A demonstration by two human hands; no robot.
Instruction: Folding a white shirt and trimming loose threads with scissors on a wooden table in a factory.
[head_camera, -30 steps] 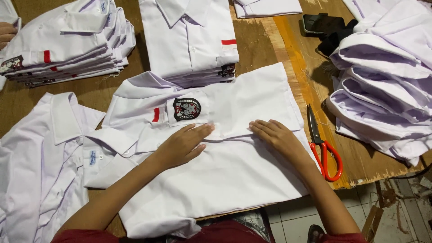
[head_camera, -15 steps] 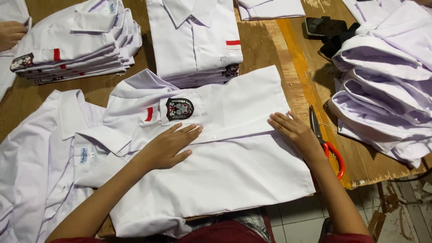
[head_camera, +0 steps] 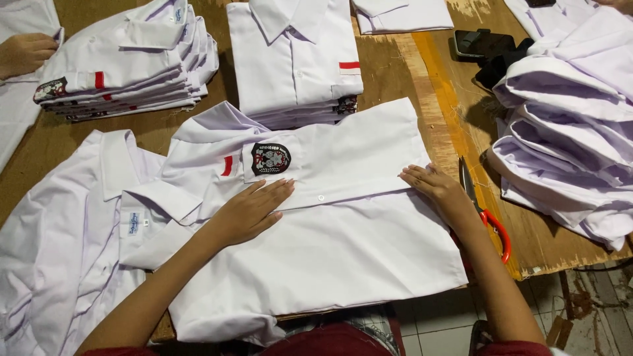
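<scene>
Our right hand (head_camera: 440, 192) has slid out to the shirt (head_camera: 343, 244) edge by the scissors (head_camera: 486, 211); left hand (head_camera: 254, 209) w/ fingers spread, both pressing flat.

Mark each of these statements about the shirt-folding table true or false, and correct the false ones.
1. Both hands rest flat on the white shirt. True: the left hand and right hand press on it.
2. The scissors have blue handles. False: the handles are red.
3. The right hand holds the scissors. False: they lie on the wooden table beside that hand.
4. A stack of folded shirts lies beyond the spread shirt. True.
5. A badge sits on the shirt's pocket. True.
</scene>
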